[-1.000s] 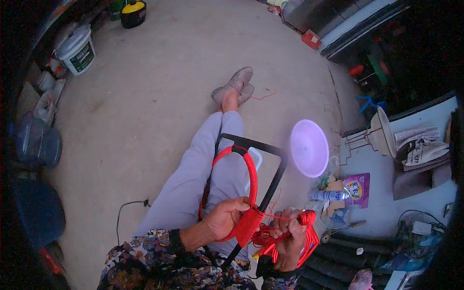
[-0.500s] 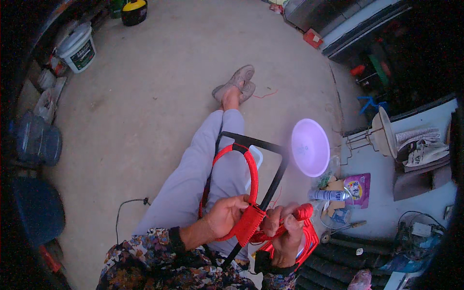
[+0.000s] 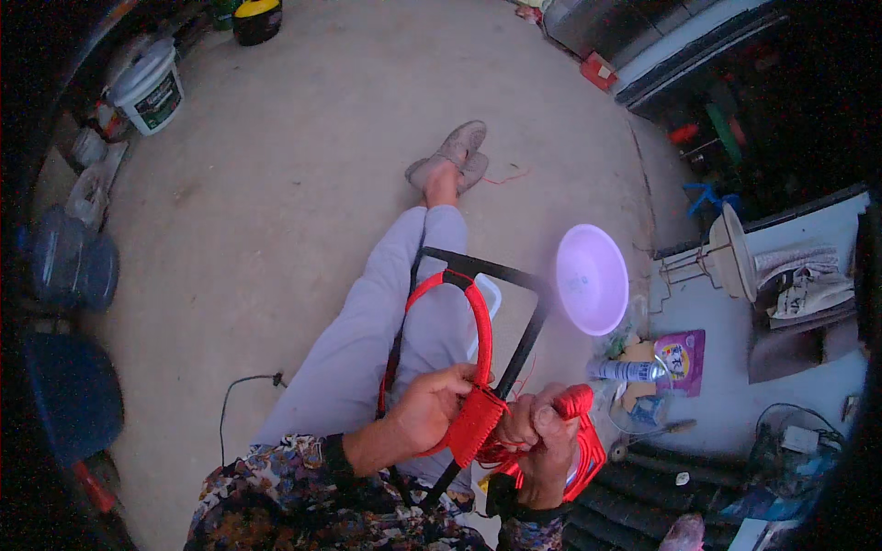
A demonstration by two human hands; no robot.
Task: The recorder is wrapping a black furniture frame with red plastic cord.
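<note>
A black metal frame (image 3: pixel 519 356) leans over my lap. Within it is a ring (image 3: pixel 482 321) bound mostly in red cord, with a black bare patch at its top. Where ring and frame meet, a tightly wound red section (image 3: pixel 477 424) covers the joint. My left hand (image 3: pixel 424 411) is closed around the ring beside that section, thumb on top. My right hand (image 3: pixel 542 436), just right of the joint, is closed on a bundle of red cord (image 3: pixel 573 401) that sticks out above the fist. More red cord (image 3: pixel 589 459) lies in loops beside my right wrist.
A purple basin (image 3: pixel 591 280) stands on the floor to the right. Nearer are a spray can (image 3: pixel 629 370), a purple packet (image 3: pixel 680 363) and dark rolls (image 3: pixel 661 487). On the left are a white bucket (image 3: pixel 149 90), a clear jug (image 3: pixel 73 262) and a dark tub (image 3: pixel 73 395).
My right hand has turned slightly with the cord bundle, whose end now points a little more upward. My left hand and the frame stay nearly in place.
</note>
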